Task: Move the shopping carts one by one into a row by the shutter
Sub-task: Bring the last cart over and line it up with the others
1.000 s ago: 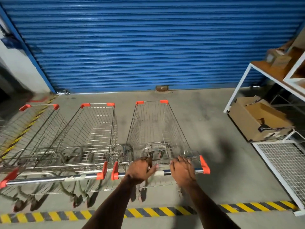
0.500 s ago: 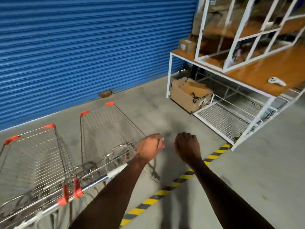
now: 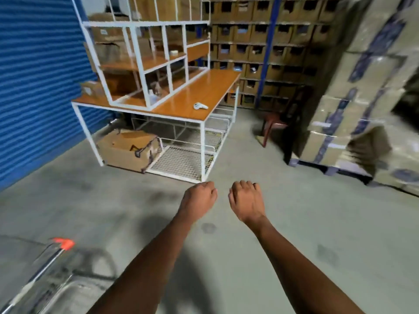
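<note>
Shutter: the blue ribbed roll-down shutter (image 3: pixel 34 87) filled the left side.
Cart: the steel shopping cart handle with an orange end cap (image 3: pixel 48 257) sat bottom left, apart from both hands.
Left hand (image 3: pixel 198 200): loosely curled, holding nothing.
Right hand (image 3: pixel 247 200): loosely curled, holding nothing.

Grey concrete floor (image 3: pixel 294 223) carries a white-framed counter (image 3: pixel 204 91), an open cardboard box (image 3: pixel 127 150), a shopping cart (image 3: pixel 45 264), a red chair (image 3: pixel 272 125) and wrapped carton stacks (image 3: pixel 353 109).

I count my two hands, left (image 3: pixel 197 198) and right (image 3: pixel 246 200), one shopping cart (image 3: pixel 43 268), one shutter (image 3: pixel 38 87), one table (image 3: pixel 192 98), one open cardboard box (image 3: pixel 127 150) and one chair (image 3: pixel 273 125).
</note>
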